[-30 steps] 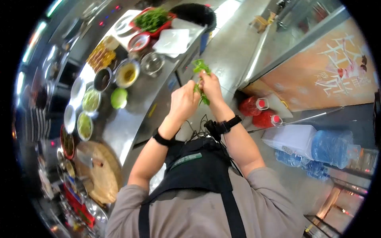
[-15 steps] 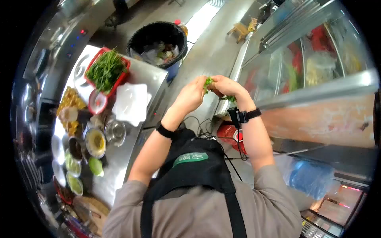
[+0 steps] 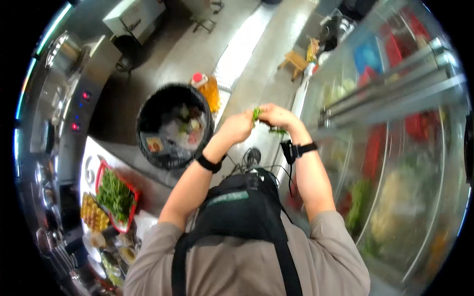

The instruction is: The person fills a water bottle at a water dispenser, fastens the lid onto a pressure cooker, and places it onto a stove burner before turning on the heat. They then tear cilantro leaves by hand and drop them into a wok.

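Observation:
My left hand (image 3: 238, 127) and my right hand (image 3: 277, 116) meet in front of me at about chest height, both with fingers closed. Between their fingertips shows a small piece of leafy green herb (image 3: 256, 114), gripped from both sides. More green leaf sticks out beneath my right hand; its exact kind is too small to tell. Left of my left hand stands a round bin (image 3: 145, 160) lined with a black bag, holding food scraps and wrappers. My left forearm passes close to its rim.
On the counter at left, a red basket (image 3: 133, 203) holds leafy greens, beside a tray of yellowish items (image 3: 94, 212) and several bowls. A bottle of amber oil (image 3: 210, 93) stands behind the bin. Glass-fronted coolers line the right, and cables hang near my feet.
My view has swung forward: the bin is nearer and the counter has slid down and left. Both hands still hold the greens together, and more of the cooler shows at right.

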### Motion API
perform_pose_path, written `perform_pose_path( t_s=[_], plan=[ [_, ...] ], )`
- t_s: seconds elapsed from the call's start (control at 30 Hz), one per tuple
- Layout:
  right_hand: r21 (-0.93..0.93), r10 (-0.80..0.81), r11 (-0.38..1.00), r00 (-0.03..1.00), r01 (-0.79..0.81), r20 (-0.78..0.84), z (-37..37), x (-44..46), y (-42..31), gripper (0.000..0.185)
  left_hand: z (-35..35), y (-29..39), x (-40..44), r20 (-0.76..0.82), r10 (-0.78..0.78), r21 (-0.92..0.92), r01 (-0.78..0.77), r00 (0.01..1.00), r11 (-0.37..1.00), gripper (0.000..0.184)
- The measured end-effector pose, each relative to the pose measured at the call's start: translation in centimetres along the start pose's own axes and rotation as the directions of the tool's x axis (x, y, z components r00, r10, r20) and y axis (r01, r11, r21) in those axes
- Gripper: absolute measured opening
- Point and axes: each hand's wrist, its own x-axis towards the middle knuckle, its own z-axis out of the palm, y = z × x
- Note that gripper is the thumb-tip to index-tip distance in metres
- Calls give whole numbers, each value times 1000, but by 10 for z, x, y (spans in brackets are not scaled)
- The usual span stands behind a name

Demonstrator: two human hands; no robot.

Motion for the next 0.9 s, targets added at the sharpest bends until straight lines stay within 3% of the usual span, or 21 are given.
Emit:
perform_pose_path(
  t_s=[0.07,0.13,0.2,0.27,0.3,0.33,0.37,0.4,0.43,0.47,0.5,0.53,0.57,0.6,0.63,0.67,0.73,0.8,0.87,0.9],
  plan=[
    [-40,29,999,999,-27,34,-48,39,-12,15,-25,-12,55,63,-27,-55,30,998,998,17],
    [23,-27,999,983,23,184,-98,89,-33,16,-49,-36,100,-41,21,-136,-27,999,990,22],
    [30,-35,999,971,29,238,-128,134,-68,16,-75,-55,139,-123,-84,-231,54,989,972,21],
    [128,-184,980,943,154,279,-152,192,-105,13,-96,-86,178,-444,-100,-341,-65,891,938,18],
    [190,-204,970,927,150,315,-161,218,-127,14,-121,-85,194,-218,-395,-793,74,893,605,18],
    [170,-208,973,912,156,353,-171,250,-144,14,-136,-98,216,-247,-423,-796,66,872,602,18],
    [315,-201,946,902,78,382,-176,284,-162,15,-153,-117,233,-228,-508,-966,-127,831,226,18],
    [449,-187,894,893,-18,409,-182,314,-174,16,-166,-132,248,-175,-567,-926,-331,805,-183,18],
    [474,-205,879,864,-44,459,-194,346,-186,18,-183,-150,262,-294,-502,-851,-462,813,-250,17],
    [450,-200,892,858,-40,473,-206,377,-200,18,-213,-156,282,-214,-712,-843,-494,668,-210,15],
    [367,-149,930,890,-23,432,-220,402,-215,19,-228,-174,303,-428,-670,-862,-496,606,102,15],
    [280,-101,960,919,-10,380,-239,431,-232,20,-243,-206,327,-548,-582,-832,-466,601,302,11],
    [298,32,934,878,-196,479,-255,452,-254,18,-257,-238,351,-656,-481,-752,-442,582,489,9],
    [176,79,957,789,-232,609,-273,487,-261,16,-274,-247,376,-652,-503,-757,-458,567,466,9],
    [94,138,964,773,-247,619,-291,515,-263,17,-289,-256,397,-780,-334,-546,-313,530,777,13],
    [22,175,970,763,-240,622,-306,540,-280,17,-312,-263,418,-836,-110,-215,-137,538,967,22],
    [-6,177,971,705,-238,687,-337,587,-310,16,-342,-267,458,-672,-228,-383,-67,705,921,27],
    [-44,155,987,832,-156,532,-354,620,-342,17,-362,-283,497,-698,-140,-175,21,702,984,31],
    [-95,116,993,800,-74,588,-375,677,-353,18,-382,-310,533,-730,-145,-149,52,667,987,31],
    [-64,124,992,802,-107,584,-380,702,-357,18,-389,-322,548,-761,-149,-131,75,631,989,32]
  ],
)
